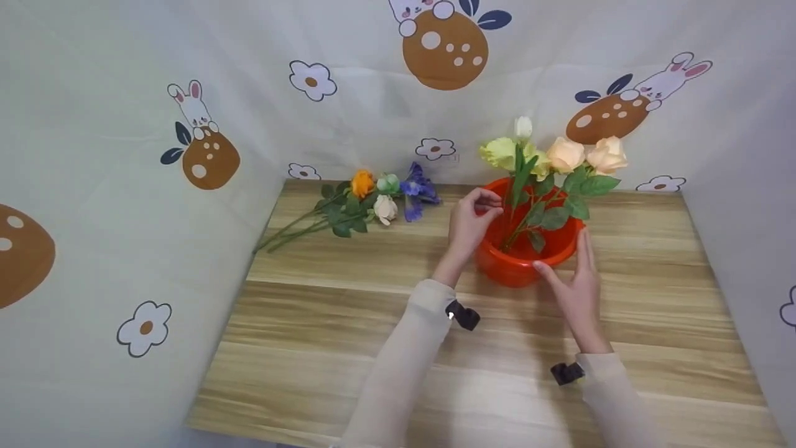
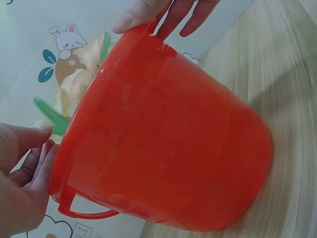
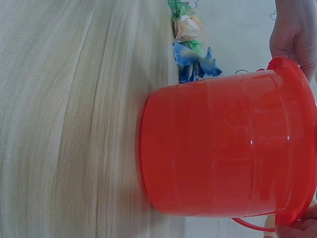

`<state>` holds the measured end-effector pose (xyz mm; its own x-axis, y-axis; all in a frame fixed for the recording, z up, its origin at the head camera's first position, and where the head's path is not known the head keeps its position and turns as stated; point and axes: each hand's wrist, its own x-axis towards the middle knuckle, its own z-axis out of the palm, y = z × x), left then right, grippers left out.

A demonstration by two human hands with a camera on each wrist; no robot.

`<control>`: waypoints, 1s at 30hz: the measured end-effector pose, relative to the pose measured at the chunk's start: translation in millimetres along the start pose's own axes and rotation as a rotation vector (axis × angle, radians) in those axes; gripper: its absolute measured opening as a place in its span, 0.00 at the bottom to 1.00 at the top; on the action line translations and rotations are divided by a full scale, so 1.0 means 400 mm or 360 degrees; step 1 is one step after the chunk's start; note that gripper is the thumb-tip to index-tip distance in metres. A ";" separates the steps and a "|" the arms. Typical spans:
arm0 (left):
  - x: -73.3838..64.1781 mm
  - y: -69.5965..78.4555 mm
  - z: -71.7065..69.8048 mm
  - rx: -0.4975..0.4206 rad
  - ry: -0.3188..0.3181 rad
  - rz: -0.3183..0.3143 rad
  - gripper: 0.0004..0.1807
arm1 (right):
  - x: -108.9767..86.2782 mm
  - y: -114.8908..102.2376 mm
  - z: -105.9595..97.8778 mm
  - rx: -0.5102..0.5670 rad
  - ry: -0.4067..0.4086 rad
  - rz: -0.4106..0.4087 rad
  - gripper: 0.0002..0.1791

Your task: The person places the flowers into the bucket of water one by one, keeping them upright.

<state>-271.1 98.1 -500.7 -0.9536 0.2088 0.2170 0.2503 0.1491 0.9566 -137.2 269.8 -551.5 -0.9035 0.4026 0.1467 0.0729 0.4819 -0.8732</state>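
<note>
A red bucket stands upright on the table. My left hand is at its left rim, fingers loosely bent, with thumb and forefinger tips apart near a white tulip; I see nothing held between them. On the right front rim, my right hand holds the bucket, thumb on the front edge and fingers along the right side. Inside the bucket lean the tulip, yellow-green flowers and peach roses with leafy stems. In the left wrist view, the left hand is beside the rim, above a red handle.
On the table's back left lie an orange flower, a pale green flower, a cream rose and a blue iris, with long stems pointing left. A patterned cloth hangs behind and at both sides.
</note>
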 end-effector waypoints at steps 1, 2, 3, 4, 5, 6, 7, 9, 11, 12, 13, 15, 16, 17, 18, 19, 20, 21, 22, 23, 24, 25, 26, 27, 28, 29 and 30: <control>0.000 -0.001 -0.001 -0.0007 -0.0002 0.0004 0.08 | 0.000 0.000 0.001 0.0006 0.0000 -0.0004 0.57; 0.000 -0.001 -0.003 -0.0013 -0.0003 0.0008 0.08 | 0.000 0.000 0.001 0.0012 0.0000 -0.0008 0.57; -0.001 -0.002 -0.005 -0.0020 -0.0006 0.0012 0.08 | -0.001 0.000 0.001 0.0019 0.0001 -0.0012 0.57; 0.000 -0.002 -0.007 -0.0029 -0.0007 0.0017 0.08 | -0.001 0.000 0.002 0.0028 0.0000 -0.0013 0.57; -0.001 -0.003 -0.009 -0.0032 -0.0006 0.0020 0.08 | -0.001 -0.001 0.002 0.0035 0.0000 -0.0017 0.57; 0.000 -0.003 -0.012 -0.0032 -0.0007 0.0027 0.08 | -0.001 -0.001 0.003 0.0036 -0.0001 -0.0019 0.57; 0.000 -0.002 -0.015 -0.0032 -0.0006 0.0031 0.08 | 0.000 -0.001 0.003 0.0036 -0.0003 -0.0018 0.57; 0.000 -0.001 -0.021 -0.0044 0.0002 0.0032 0.08 | 0.001 -0.001 0.002 0.0036 -0.0003 -0.0016 0.57; 0.001 0.000 -0.029 -0.0044 0.0010 0.0030 0.08 | 0.002 0.000 0.001 0.0034 -0.0002 -0.0015 0.57; 0.001 0.002 -0.032 -0.0046 0.0013 0.0026 0.08 | 0.002 0.001 0.001 0.0032 0.0001 -0.0017 0.57; 0.002 0.003 -0.036 -0.0048 0.0019 0.0021 0.08 | 0.002 0.001 0.000 0.0031 0.0002 -0.0017 0.57; 0.002 0.006 -0.044 -0.0046 0.0030 0.0010 0.07 | 0.002 0.002 0.000 0.0028 0.0005 -0.0021 0.57; 0.003 0.007 -0.048 -0.0041 0.0035 0.0004 0.07 | 0.002 0.003 0.000 0.0025 0.0007 -0.0024 0.57; 0.004 0.008 -0.052 -0.0045 0.0038 -0.0003 0.07 | 0.002 0.003 0.000 0.0022 0.0009 -0.0029 0.57; 0.004 0.008 -0.055 -0.0043 0.0045 -0.0009 0.07 | 0.002 0.003 0.000 0.0024 0.0011 -0.0032 0.57; 0.005 0.009 -0.059 -0.0041 0.0048 -0.0011 0.08 | 0.002 0.003 0.000 0.0025 0.0012 -0.0035 0.57; 0.005 0.009 -0.062 -0.0041 0.0052 -0.0015 0.08 | 0.002 0.002 0.000 0.0027 0.0013 -0.0037 0.57; 0.006 0.009 -0.067 -0.0035 0.0055 -0.0016 0.08 | 0.002 0.002 0.000 0.0030 0.0016 -0.0042 0.57; 0.007 0.009 -0.070 -0.0034 0.0057 -0.0015 0.08 | 0.002 0.002 0.000 0.0034 0.0019 -0.0048 0.57; 0.007 0.009 -0.074 -0.0031 0.0061 -0.0013 0.07 | 0.002 0.002 0.001 0.0040 0.0022 -0.0053 0.57; 0.008 0.008 -0.078 -0.0023 0.0067 -0.0011 0.07 | 0.001 0.001 0.001 0.0044 0.0025 -0.0057 0.57; 0.008 0.007 -0.083 -0.0013 0.0070 -0.0010 0.07 | 0.001 0.001 0.001 0.0048 0.0028 -0.0065 0.56; 0.009 0.006 -0.087 -0.0010 0.0077 -0.0012 0.07 | 0.001 0.000 0.002 0.0048 0.0031 -0.0068 0.56; 0.009 0.004 -0.091 -0.0003 0.0083 -0.0013 0.07 | 0.001 0.000 0.002 0.0048 0.0034 -0.0072 0.56; 0.010 0.003 -0.095 0.0003 0.0090 -0.0014 0.07 | 0.001 0.000 0.002 0.0047 0.0036 -0.0073 0.56; 0.010 0.001 -0.099 0.0011 0.0097 -0.0017 0.07 | 0.001 0.000 0.002 0.0040 0.0034 -0.0071 0.56; 0.010 -0.001 -0.103 0.0016 0.0101 -0.0020 0.07 | 0.001 0.000 0.002 0.0032 0.0032 -0.0068 0.56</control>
<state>-282.0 59.0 -492.0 -0.9653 0.1452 0.2173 0.2398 0.1613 0.9573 -137.8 269.1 -551.8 -0.8971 0.3975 0.1929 0.0260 0.4834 -0.8750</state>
